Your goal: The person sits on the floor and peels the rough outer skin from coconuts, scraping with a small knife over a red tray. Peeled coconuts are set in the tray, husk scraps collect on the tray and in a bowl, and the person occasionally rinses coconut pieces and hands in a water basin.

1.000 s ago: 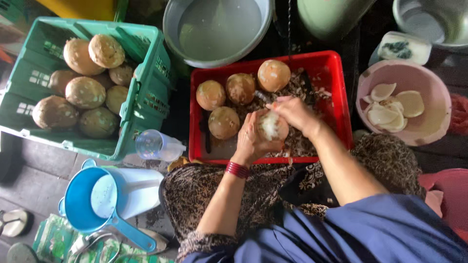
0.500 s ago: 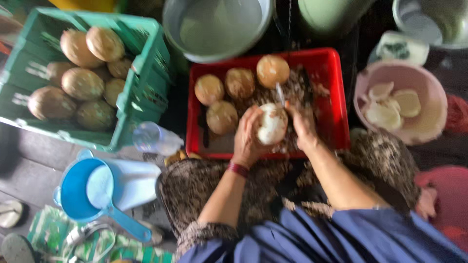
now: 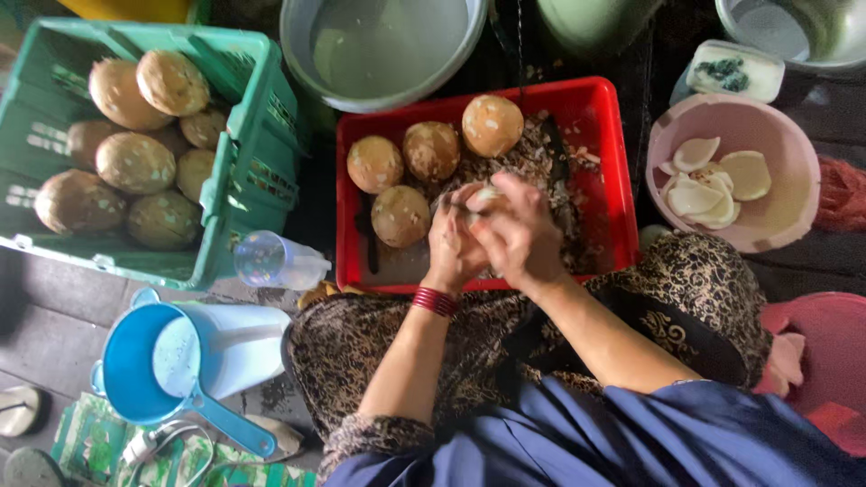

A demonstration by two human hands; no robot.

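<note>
Here a red tray (image 3: 595, 108) holds four brown coconuts (image 3: 431, 151) and shavings, a pink bowl (image 3: 794, 225) white pieces, while left hand (image 3: 454, 242) and right hand (image 3: 519, 236) clasp a pale peeled coconut (image 3: 483, 198) above the tray.

The floor (image 3: 54, 307) is dark grey and looks a bit wet and dirty. A green plastic crate (image 3: 257, 135) sits on it at the left. Above the middle stands a big grey metal basin (image 3: 298, 54) with cloudy water inside. A pink bowl (image 3: 794, 225) sits at the right, and a small white box (image 3: 767, 86) is just above it. Low on the left is a blue scoop (image 3: 135, 397) with a handle, beside a white jug (image 3: 244, 347). Soft daylight falls on everything, with no hard shadows.
</note>
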